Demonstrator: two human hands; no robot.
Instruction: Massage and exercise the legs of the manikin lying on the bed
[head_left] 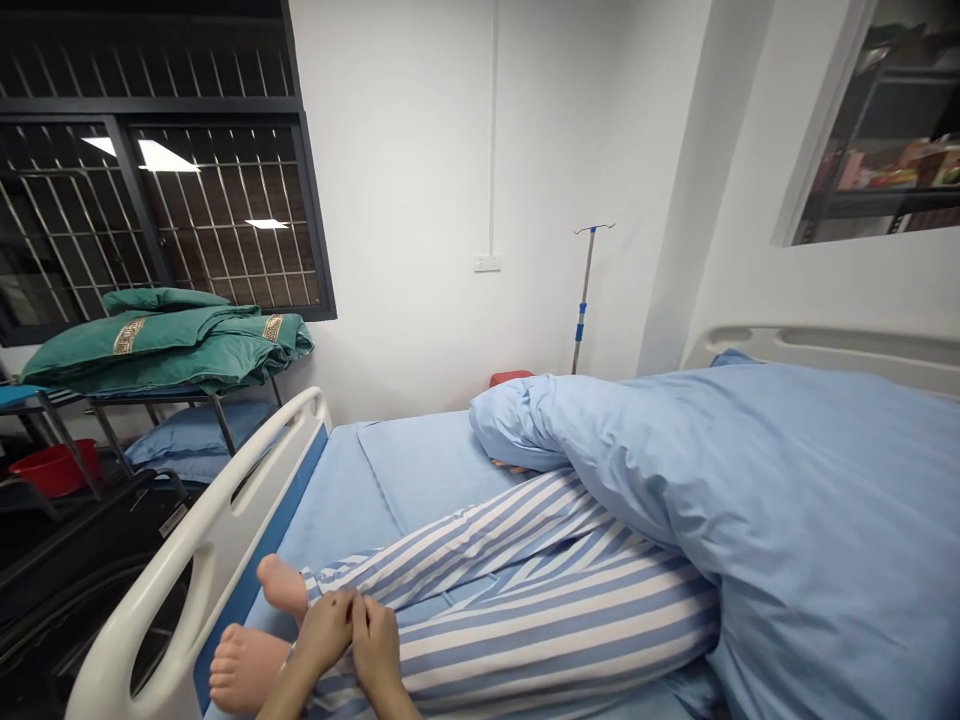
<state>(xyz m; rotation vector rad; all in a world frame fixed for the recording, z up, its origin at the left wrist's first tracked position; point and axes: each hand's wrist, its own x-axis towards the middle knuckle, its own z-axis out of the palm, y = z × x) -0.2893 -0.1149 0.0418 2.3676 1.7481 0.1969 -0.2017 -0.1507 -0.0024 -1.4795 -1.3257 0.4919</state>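
A figure in blue-and-white striped trousers (555, 620) lies on the bed, its smooth bare feet (251, 670) near the footboard; they look like a manikin's. My left hand (327, 632) and my right hand (377, 645) are side by side, touching, at the lower end of the nearer trouser leg just above the ankle. Both have their fingers curled down onto the striped cloth, and the fingertips are largely hidden. A light blue quilt (817, 480) covers the figure from the thighs up. Fingertips of the figure peek out under the quilt's far edge.
The white footboard (202, 540) rises at the left, the headboard (832, 345) at the right. Behind the bed stand an IV pole (583, 300) and a red object (511, 378). Green quilts (172, 345) lie on a rack below the barred window, near a red basin (56, 468).
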